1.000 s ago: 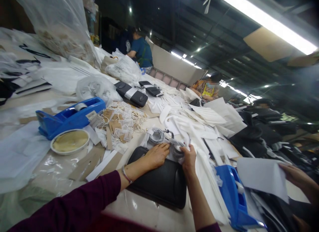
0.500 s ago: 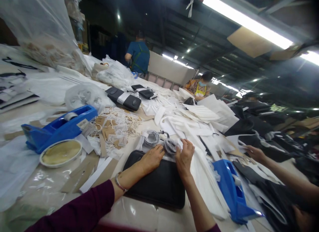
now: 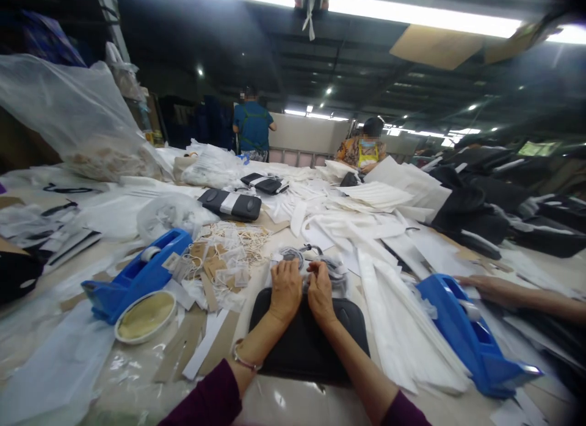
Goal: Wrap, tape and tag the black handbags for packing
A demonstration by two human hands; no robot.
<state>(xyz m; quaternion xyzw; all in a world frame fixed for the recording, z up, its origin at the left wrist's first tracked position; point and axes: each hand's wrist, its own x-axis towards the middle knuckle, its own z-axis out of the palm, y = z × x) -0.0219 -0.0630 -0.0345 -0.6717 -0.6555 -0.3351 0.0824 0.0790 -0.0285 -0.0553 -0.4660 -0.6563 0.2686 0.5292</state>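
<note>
A black case [image 3: 304, 353] lies on the desk [image 3: 270, 407] beneath the left hand [image 3: 287, 290] and right hand [image 3: 321, 292], both curled near grey coils [image 3: 337, 268], either grip's hold impossible to tell, with a white-banded case [image 3: 248, 205] farther back.

The hands [image 3: 287, 290] partly hide the grey coils [image 3: 337, 271] and black case [image 3: 302, 350]; a co-worker's arm [image 3: 531, 297] is cropped.

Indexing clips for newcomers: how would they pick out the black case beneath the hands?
On the cluttered table, find two blue tape dispensers. Between them, near the camera, the black case lies beneath the wearer's left hand and right hand. Unlike the two black cases farther back, it shows no white band.
</note>
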